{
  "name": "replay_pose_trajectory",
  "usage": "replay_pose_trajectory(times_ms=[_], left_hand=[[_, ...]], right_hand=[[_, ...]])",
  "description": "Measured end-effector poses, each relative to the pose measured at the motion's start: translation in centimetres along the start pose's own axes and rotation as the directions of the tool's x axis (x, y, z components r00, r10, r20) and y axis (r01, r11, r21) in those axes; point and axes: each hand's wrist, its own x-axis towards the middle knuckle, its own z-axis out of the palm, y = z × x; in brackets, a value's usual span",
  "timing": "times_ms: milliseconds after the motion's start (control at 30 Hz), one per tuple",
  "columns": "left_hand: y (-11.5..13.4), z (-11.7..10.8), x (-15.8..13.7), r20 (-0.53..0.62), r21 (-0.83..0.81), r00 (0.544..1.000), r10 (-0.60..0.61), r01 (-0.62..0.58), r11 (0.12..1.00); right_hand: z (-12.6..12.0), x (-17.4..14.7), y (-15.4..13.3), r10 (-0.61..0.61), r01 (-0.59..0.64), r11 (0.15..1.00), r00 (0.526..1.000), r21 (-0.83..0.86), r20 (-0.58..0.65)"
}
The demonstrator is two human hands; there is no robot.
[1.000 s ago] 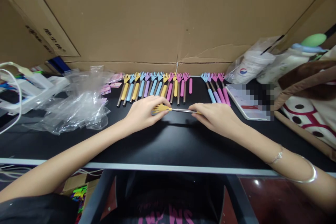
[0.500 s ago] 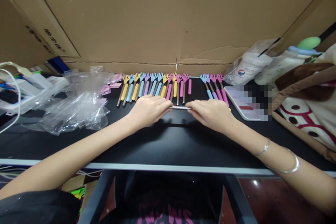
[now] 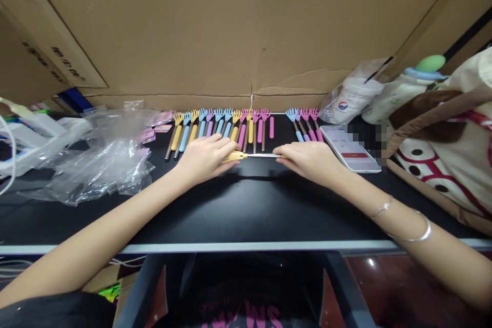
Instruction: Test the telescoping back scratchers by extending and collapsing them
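Both hands hold a yellow back scratcher (image 3: 265, 155) with a metal rod, level above the black tabletop. My left hand (image 3: 207, 158) is closed around its yellow claw-head end, and part of that end shows past the fingers. At the other end, my right hand (image 3: 311, 161) grips the rod where a bit of yellow shows; its fingers hide the rest. Behind my hands lies a row of claw-headed rods (image 3: 186, 119) in yellow, blue, purple and pink, with coloured handle sleeves (image 3: 271, 127) among them. To the right sits a smaller group of back scratchers (image 3: 303, 115).
Clear plastic bags (image 3: 111, 159) and pink cards (image 3: 148, 136) lie left, near a white power strip (image 3: 34, 138). On the right are a phone (image 3: 355, 156), a bagged cup (image 3: 355, 100), a bottle (image 3: 415, 87) and a cloth bag (image 3: 461, 148). Cardboard (image 3: 230, 25) stands behind.
My left hand has moved left, away from the right hand, and the yellow end of the back scratcher now shows beside it. The whole view has shifted slightly.
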Motion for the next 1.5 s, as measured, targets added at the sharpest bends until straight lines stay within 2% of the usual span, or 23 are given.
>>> replay_pose_trajectory(times_ms=[133,233,367,500,667,767,867,1167,1367,1500], left_hand=[[-0.6,-0.4,-0.2,0.019,-0.048,0.997,-0.078,0.078,0.996],[-1.2,-0.3,-0.4,0.048,-0.078,0.988,-0.148,0.151,0.985],[-1.6,0.5,-0.6,0.083,-0.127,0.984,-0.161,0.171,0.977],[-1.2,1.3,-0.7,0.092,-0.149,0.988,-0.122,0.135,0.980],[-0.9,1.6,-0.9,0.083,-0.117,0.994,-0.072,0.081,0.990],[-0.8,1.6,-1.0,0.081,-0.127,0.995,-0.066,0.076,0.989],[-0.7,1.6,-1.0,0.065,-0.144,0.997,-0.039,0.048,0.988],[-0.5,1.6,-1.0,0.054,-0.162,0.998,-0.014,0.022,0.987],[-0.6,1.9,-1.1,0.075,-0.179,0.997,-0.005,0.018,0.984],[-0.6,1.9,-1.2,0.111,-0.187,0.994,-0.004,0.025,0.982]], right_hand=[[-0.8,-0.7,2.6,-0.014,0.014,1.000,1.000,0.018,-0.005],[-1.3,-1.5,5.0,0.053,-0.052,0.997,0.998,0.054,-0.017],[-1.3,-1.9,8.3,0.260,-0.252,0.961,0.964,0.117,-0.055],[-0.5,-0.6,10.4,0.436,-0.440,0.885,0.898,0.153,0.062],[0.9,2.3,9.9,0.574,-0.580,0.813,0.785,-0.048,0.234],[1.6,3.8,8.6,0.611,-0.581,0.790,0.718,-0.197,0.335],[2.3,4.7,7.4,0.615,-0.559,0.787,0.685,-0.260,0.389],[3.5,5.5,4.7,0.599,-0.506,0.801,0.690,-0.320,0.407],[4.0,5.3,4.2,0.547,-0.445,0.833,0.751,-0.328,0.371],[2.0,4.9,2.9,0.483,-0.394,0.866,0.820,-0.308,0.307]])
